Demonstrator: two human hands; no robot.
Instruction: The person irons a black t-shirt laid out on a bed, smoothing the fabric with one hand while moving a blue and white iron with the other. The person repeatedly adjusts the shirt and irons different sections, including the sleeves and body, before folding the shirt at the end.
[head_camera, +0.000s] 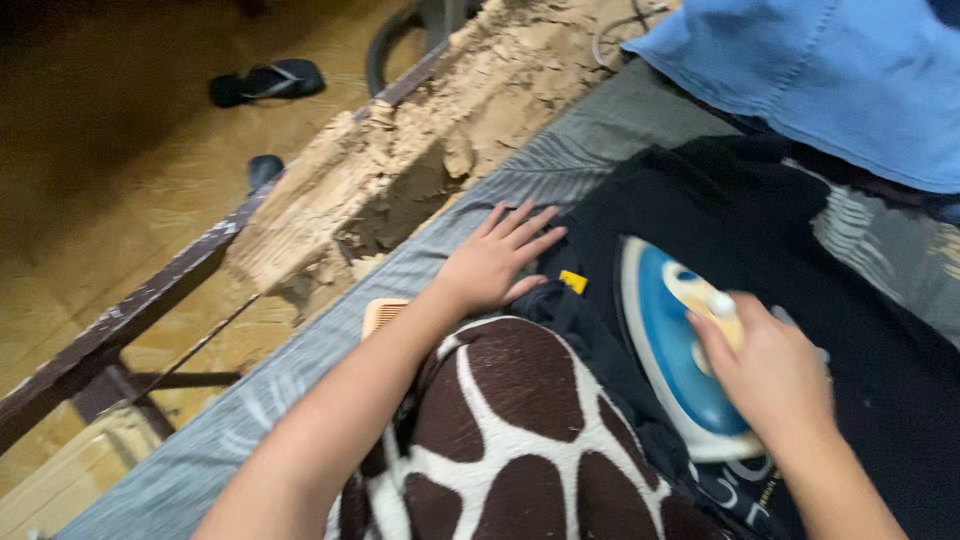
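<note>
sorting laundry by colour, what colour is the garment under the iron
Black, seen best in the head view: the garment under the iron.

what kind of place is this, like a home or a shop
Most likely a home, with ironing done on a padded bed or table. The right hand holds a blue iron on a black garment, the left hand lies flat beside it, and flip-flops lie on the tiled floor.

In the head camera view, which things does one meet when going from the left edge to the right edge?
Black sandal on the floor → crumbling tan foam edge → left hand flat on the grey cover → small yellow tag → blue and white iron → right hand.
</note>
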